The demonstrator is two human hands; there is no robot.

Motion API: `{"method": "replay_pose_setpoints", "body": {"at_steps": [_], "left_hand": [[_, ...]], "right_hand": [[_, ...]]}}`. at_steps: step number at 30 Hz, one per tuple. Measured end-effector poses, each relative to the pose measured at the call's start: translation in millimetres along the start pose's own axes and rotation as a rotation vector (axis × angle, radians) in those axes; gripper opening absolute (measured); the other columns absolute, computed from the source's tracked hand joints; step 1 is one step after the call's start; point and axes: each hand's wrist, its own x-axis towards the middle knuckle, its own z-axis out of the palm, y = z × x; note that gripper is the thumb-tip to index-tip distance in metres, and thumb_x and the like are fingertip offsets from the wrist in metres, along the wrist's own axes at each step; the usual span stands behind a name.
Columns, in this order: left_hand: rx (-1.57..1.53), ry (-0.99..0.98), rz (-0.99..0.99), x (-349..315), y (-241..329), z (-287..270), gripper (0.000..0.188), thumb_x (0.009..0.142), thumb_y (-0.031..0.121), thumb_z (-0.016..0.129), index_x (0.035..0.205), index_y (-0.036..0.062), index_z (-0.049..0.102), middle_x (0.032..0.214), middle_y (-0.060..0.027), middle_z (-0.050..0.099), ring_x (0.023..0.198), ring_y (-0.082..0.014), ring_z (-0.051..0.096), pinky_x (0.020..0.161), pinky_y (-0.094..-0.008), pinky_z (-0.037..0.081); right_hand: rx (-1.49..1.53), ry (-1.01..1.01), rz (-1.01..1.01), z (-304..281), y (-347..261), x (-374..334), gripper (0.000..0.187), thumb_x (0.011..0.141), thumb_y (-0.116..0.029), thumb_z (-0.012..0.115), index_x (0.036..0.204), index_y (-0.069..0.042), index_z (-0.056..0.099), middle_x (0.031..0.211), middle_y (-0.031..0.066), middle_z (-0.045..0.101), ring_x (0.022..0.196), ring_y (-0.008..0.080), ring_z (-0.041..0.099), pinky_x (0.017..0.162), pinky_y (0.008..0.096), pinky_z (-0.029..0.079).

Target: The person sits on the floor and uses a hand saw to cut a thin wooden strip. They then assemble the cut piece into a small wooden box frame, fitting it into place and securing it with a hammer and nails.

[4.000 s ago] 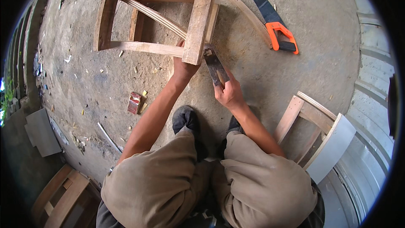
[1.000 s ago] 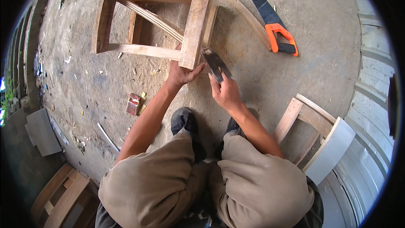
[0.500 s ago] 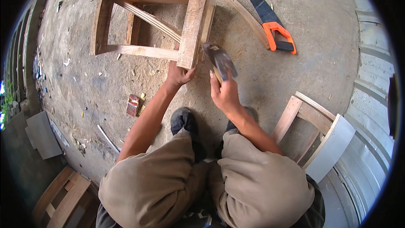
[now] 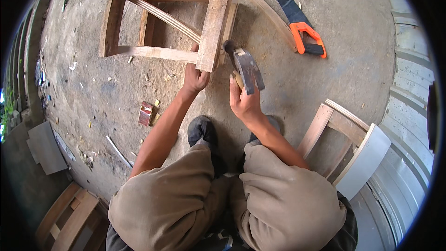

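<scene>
A wooden stool-like frame [image 4: 214,23] with a plywood panel lies on its side in front of me. My left hand [image 4: 195,79] is closed around its near corner, with some fingers hidden behind the upright. In my right hand [image 4: 246,105] is a claw hammer [image 4: 251,70], gripped by its short visible wooden handle. The round hammer face is beside the right side of that upright, and the claw points back toward me. Whether the face touches the wood, I cannot tell.
A handsaw [image 4: 304,30] with an orange handle lies at the far right, beside a curved wooden strip [image 4: 269,11]. A second wooden frame [image 4: 346,135] leans near the corrugated metal wall [image 4: 409,111]. A small red box [image 4: 145,114] and wood scraps litter the concrete floor.
The hammer head has turned and shifted slightly, its claw now lower and nearer me. My right hand has moved a little to the left. My left hand keeps its hold on the frame.
</scene>
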Motion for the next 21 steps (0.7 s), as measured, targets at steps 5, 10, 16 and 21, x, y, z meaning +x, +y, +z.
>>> {"method": "replay_pose_setpoints", "body": {"at_steps": [5,10,16,21], "left_hand": [[-0.099,0.022,-0.003,5,8,1,0.054,0.091,0.018,0.049,0.136,-0.0092,0.041,0.139,-0.0226,0.047,0.131,-0.0326,0.044,0.11,-0.0386,0.032],[-0.146,0.043,0.011,-2,-3,4,0.058,0.094,0.018,0.047,0.142,-0.01,0.033,0.139,-0.0228,0.047,0.132,-0.0311,0.043,0.111,-0.0379,0.03],[-0.189,-0.035,0.003,7,9,-2,0.06,0.094,0.018,0.047,0.144,-0.01,0.031,0.142,-0.0232,0.046,0.135,-0.0321,0.041,0.112,-0.0377,0.029],[0.081,-0.104,-0.054,-7,-11,-17,0.061,0.087,0.008,0.049,0.144,-0.0066,0.034,0.145,-0.0258,0.043,0.137,-0.0371,0.04,0.113,-0.0392,0.03]], "right_hand": [[0.022,-0.108,0.279,1,-6,10,0.025,0.096,-0.014,0.057,0.108,0.008,0.054,0.072,0.0254,0.06,0.065,0.0399,0.064,0.056,0.0422,0.048],[0.213,0.097,0.093,1,-21,15,0.022,0.097,-0.015,0.056,0.098,0.007,0.054,0.071,0.0248,0.06,0.064,0.0377,0.065,0.055,0.041,0.046],[0.074,-0.044,0.346,-6,-1,17,0.025,0.099,-0.024,0.055,0.106,0.0,0.055,0.066,0.0126,0.062,0.056,0.0251,0.062,0.052,0.0376,0.046],[-0.169,0.111,0.132,-34,37,18,0.027,0.096,-0.02,0.06,0.11,0.002,0.055,0.072,0.0165,0.063,0.061,0.0307,0.063,0.055,0.042,0.048]]}}
